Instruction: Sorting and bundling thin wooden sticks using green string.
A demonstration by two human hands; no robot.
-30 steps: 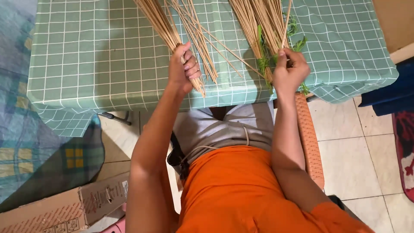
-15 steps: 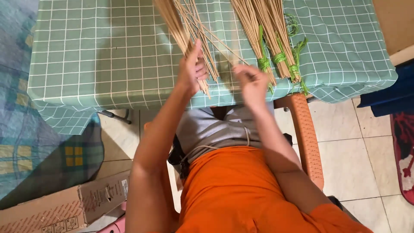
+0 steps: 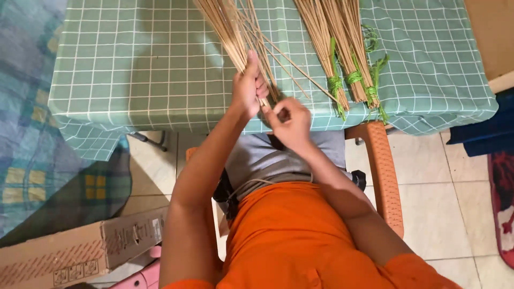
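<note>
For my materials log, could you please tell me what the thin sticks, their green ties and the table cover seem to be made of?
Loose sticks in the left hand: probably dried plant ribs or bamboo, matte tan, thin and stiff. Green ties on the tied bundles: likely plastic string, bright and frayed at the ends. Table cover: looks like woven cloth, matte green check, draping softly over the edge.

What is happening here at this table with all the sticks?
A seated person is gathering thin tan sticks into a bundle at the edge of a table covered with a green checked cloth. The left hand grips the loose bundle of sticks near its lower end, while the right hand works at the stick ends just beside it. To the right lie the tied bundles, bound with green string.
</note>
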